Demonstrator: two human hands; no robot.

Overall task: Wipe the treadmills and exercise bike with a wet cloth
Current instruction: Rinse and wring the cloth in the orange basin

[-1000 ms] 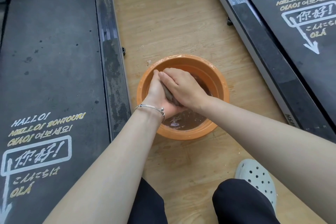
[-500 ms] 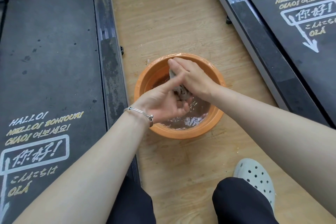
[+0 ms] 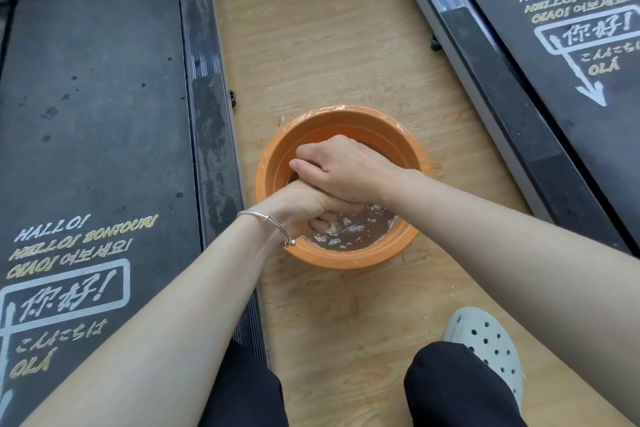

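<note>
Between two treadmills, on wood floor: orange basin; both hands' fingers curled, contents hidden.

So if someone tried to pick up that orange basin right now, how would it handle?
Probably heavy for its size: the orange basin holds murky water well up its walls. The water would likely slosh and spill if tilted. The rim looks wet, so it may be slippery. Its wide, low shape suggests it would slide across the wooden floor rather than tip.

Even soft daylight, sharp focus, wide-angle bowing at edges
</note>
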